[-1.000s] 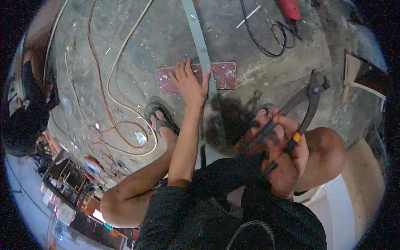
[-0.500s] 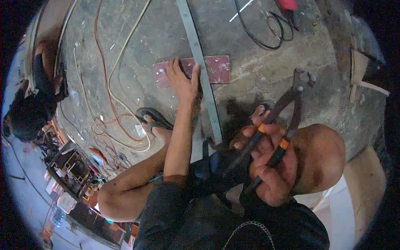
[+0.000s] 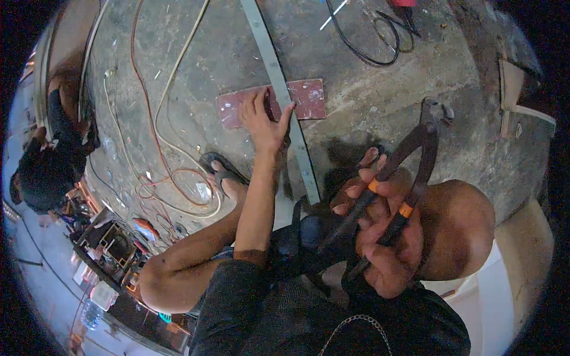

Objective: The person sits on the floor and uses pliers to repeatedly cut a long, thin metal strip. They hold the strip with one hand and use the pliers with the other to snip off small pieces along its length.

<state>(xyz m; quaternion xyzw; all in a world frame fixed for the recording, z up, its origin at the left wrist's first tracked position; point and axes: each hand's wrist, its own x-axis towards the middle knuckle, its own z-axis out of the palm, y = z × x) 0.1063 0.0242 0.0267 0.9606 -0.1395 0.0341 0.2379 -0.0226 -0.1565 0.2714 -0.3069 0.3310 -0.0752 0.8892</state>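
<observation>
A long, narrow grey metal bar (image 3: 275,65) lies across a flat dark-red block (image 3: 310,99) on the floor and runs down toward my lap. My left hand (image 3: 265,124) rests over the left half of the block with its fingers spread. Its thumb tip reaches the edge of the bar. In my right hand (image 3: 389,237), raised by my right knee, is a pair of pincers (image 3: 428,139). Their dark handles carry orange bands and are spread apart. The head of the pincers points up and away, in the air above the floor.
Tan and reddish hoses (image 3: 156,118) loop over the concrete on the left. A black cable (image 3: 380,62) with a red tool curls at the far right. Another person (image 3: 50,160) is at the far left, above a cluttered rack (image 3: 116,243). My sandalled foot (image 3: 225,175) is beside my left forearm.
My left hand has shifted slightly, its fingers now bent more over the block. The pincers stay in my right hand, their head slightly farther right. The view has moved a little.
</observation>
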